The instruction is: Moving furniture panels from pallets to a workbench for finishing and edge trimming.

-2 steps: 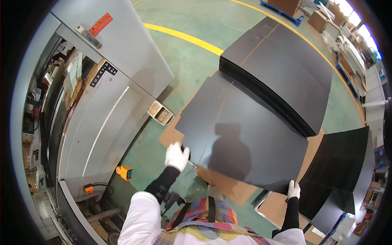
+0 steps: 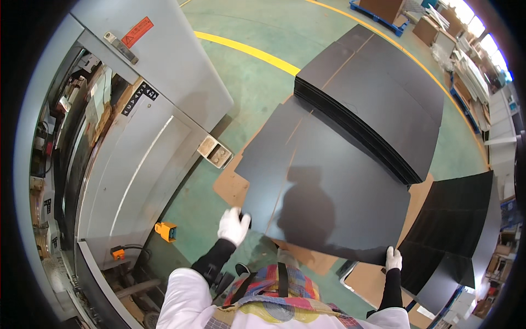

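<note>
While both white-gloved hands are gripping one large black sheet (image 2: 323,192) by its near corners, it is sitting slightly farther forward than an instant ago, over brown cardboard (image 2: 233,189) on the green floor. The left hand (image 2: 233,226) and right hand (image 2: 393,259) are clenching its edge. At eleven o'clock, an orange rectangular label (image 2: 137,32) is showing on the grey machine (image 2: 159,109); a black stack (image 2: 378,93) is lying at one o'clock.

Left hand (image 2: 233,226) and right hand (image 2: 393,259) grip a large black sheet (image 2: 329,186) beside a grey machine (image 2: 148,137).
</note>
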The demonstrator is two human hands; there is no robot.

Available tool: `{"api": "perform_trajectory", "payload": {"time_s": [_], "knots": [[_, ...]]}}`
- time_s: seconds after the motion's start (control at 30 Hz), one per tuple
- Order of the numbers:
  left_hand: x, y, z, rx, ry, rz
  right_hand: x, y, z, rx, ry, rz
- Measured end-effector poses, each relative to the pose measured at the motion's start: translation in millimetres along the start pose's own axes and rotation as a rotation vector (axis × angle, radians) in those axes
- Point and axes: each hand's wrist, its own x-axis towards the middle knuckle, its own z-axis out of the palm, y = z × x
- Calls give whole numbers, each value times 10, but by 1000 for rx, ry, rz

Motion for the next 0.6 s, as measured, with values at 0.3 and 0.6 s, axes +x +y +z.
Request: {"api": "perform_trajectory", "payload": {"time_s": [0.3, 0.6], "knots": [[-388, -184, -682, -267, -243, 268, -88, -116, -1248, 176, -290, 6], [596, 1028, -1370, -774, -25, 159, 942, -1209, -1865, 1244, -81, -110]]}}
